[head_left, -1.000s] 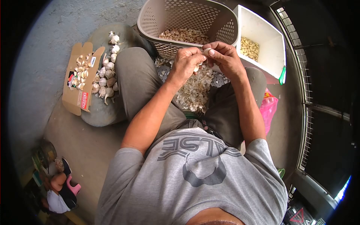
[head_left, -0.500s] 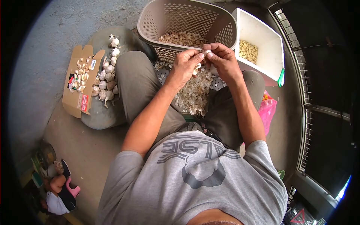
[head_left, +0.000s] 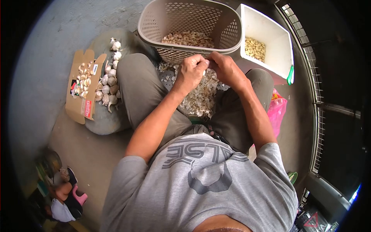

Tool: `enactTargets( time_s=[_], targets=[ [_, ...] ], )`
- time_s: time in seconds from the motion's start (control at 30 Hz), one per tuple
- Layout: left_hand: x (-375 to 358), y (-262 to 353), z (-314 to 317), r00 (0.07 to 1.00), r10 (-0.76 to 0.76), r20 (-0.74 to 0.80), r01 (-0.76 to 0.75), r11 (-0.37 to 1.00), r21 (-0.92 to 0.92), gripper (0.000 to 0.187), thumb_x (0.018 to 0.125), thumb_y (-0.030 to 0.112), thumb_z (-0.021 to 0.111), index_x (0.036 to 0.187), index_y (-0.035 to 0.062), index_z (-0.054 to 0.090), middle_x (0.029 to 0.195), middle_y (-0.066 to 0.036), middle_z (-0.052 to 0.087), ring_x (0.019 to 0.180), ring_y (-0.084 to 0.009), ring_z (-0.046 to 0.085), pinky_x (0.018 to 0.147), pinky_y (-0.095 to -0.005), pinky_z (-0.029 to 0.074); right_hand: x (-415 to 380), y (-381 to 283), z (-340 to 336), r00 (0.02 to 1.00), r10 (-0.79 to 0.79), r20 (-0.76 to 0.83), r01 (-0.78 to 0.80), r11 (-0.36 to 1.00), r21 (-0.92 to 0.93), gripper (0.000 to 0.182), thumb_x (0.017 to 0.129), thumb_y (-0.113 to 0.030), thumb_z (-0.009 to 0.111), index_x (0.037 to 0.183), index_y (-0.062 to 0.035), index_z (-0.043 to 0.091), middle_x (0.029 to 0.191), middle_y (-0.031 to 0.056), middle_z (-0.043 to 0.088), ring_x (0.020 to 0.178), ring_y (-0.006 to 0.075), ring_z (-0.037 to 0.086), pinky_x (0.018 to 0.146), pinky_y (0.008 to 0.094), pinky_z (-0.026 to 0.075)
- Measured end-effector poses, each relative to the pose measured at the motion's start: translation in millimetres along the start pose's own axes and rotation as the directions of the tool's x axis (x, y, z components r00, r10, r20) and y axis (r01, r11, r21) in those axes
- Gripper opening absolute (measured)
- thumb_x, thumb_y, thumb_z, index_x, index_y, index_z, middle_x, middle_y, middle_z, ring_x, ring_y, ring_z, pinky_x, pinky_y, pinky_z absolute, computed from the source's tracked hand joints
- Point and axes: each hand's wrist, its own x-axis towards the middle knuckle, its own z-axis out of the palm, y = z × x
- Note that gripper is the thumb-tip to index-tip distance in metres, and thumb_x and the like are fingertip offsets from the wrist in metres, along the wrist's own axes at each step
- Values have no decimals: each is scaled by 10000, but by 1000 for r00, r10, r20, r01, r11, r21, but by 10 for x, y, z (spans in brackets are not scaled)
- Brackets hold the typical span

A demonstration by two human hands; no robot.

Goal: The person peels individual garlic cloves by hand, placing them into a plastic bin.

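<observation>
My left hand (head_left: 189, 75) is closed, its thumb and fingers pinching a garlic clove (head_left: 204, 72) that shows as a pale spot. Against it, my right hand (head_left: 228, 72) is turned back-up with bent fingers meeting the left fingertips, and they partly hide the clove. Below both hands lies a heap of papery garlic skins (head_left: 199, 98) on a perforated grey tray (head_left: 167, 77) between my knees. Just beyond the hands stands a brown plastic basket (head_left: 190, 50) with many garlic cloves (head_left: 188, 39) in its bottom.
A white box (head_left: 266, 67) holding peeled cloves (head_left: 254, 49) stands at the right. On a round grey surface (head_left: 104, 123) at left are whole garlic bulbs (head_left: 112, 81) and a cardboard piece (head_left: 75, 106) bearing cloves. A pink bag (head_left: 276, 112) lies by my right knee. Another person (head_left: 65, 203) sits at lower left.
My right hand has rolled over, so its back now faces up and its fingers curl down at the clove. Both hands sit slightly lower, covering more of the clove.
</observation>
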Motion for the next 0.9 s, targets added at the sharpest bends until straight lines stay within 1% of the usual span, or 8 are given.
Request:
enactTargets(
  time_s=[0.1,0.3,0.4,0.5,0.63,0.73,0.83,0.9],
  targets=[
    [20,72,43,992,49,-117,-53,998,-26,177,948,110,660,876,-51,666,737,-80,679,704,-141,647,667,-331,525,42,-96,-92,994,91,-67,-66,948,310,343,872,-18,764,1171,34,605,978,213,722,957,310,734,782,390,560],
    [64,-39,-12,981,181,-70,-174,979,106,169,963,104,644,875,-36,680,673,-63,639,606,-123,581,573,-325,485,55,-142,-25,995,57,-82,-35,968,250,338,868,-14,782,1153,24,605,958,155,736,890,238,726,748,359,566],
    [47,-16,-30,992,40,-119,-33,998,56,173,963,102,641,868,-37,679,631,-43,598,566,-94,518,532,-313,438,61,-149,-68,970,233,70,-237,836,496,339,881,5,778,1181,9,620,956,74,702,856,131,682,717,289,563],
    [69,-49,-45,989,53,-139,-48,998,41,171,966,98,636,867,-35,679,613,-24,569,557,-68,488,512,-300,405,85,-59,-63,984,173,48,-161,732,662,267,907,13,750,1148,11,634,933,56,694,784,104,661,667,270,553],
    [72,-36,-4,989,63,-132,-72,996,-59,172,970,117,657,884,-28,687,661,10,574,605,-56,500,542,-275,411,108,14,-94,983,176,-52,-86,694,714,208,933,10,723,1125,21,644,900,46,688,739,101,645,658,265,550],
    [43,87,10,991,-84,-107,63,981,-185,174,969,132,678,898,-26,693,681,23,579,620,-53,499,555,-268,416,129,6,-109,969,227,-96,-96,705,703,217,931,-10,733,1130,26,654,869,38,689,710,87,628,637,249,536],
    [55,9,20,993,63,-101,-71,995,-73,193,979,160,679,910,-20,690,676,3,584,618,-59,510,558,-276,430,116,-50,-81,975,222,-29,-146,726,672,222,944,-31,727,1146,34,660,849,41,685,701,86,630,626,248,533],
    [17,67,-25,996,29,-81,-24,998,61,194,983,160,664,904,-17,676,679,-43,607,610,-99,552,564,-302,451,112,-81,-62,975,223,7,-173,733,657,233,948,-44,727,1156,38,661,832,40,681,690,85,629,615,248,530]
  ],
)
